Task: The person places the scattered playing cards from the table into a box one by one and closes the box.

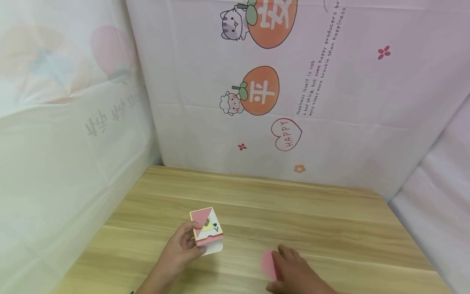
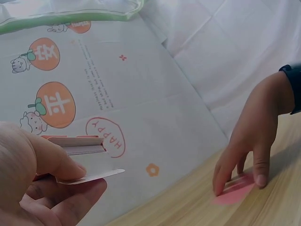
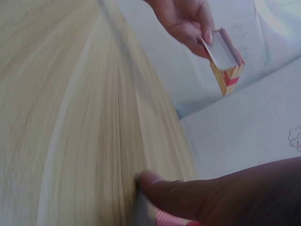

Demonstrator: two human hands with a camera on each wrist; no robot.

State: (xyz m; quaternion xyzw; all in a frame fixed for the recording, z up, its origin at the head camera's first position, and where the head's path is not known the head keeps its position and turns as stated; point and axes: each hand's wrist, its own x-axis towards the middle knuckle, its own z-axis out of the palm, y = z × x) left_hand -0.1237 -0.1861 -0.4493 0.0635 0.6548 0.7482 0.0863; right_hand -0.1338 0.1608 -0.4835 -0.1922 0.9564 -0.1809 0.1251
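My left hand [image 1: 180, 250] holds a playing card box [image 1: 205, 216] above the table, thumb and fingers at its near left side. The box has a red patterned face with an ace of spades, and its white flap [image 1: 213, 247] hangs open at the near end. Whether cards are inside the box [image 2: 77, 149] is hard to tell. To the right, my right hand [image 1: 299, 271] is low at the tabletop, thumb and fingertips at opposite edges of a flat pink card-like piece [image 1: 269, 263]. That piece is blurred and partly hidden by the hand; its pink striped surface [image 3: 167, 219] barely shows in the right wrist view.
The wood-grain table [image 1: 257, 200] reaches back to a white printed cloth [image 1: 205, 134] with orange fruit drawings and a heart. More white cloth [image 1: 73, 163] hangs along the left side, and another cloth [image 1: 444, 171] along the right.
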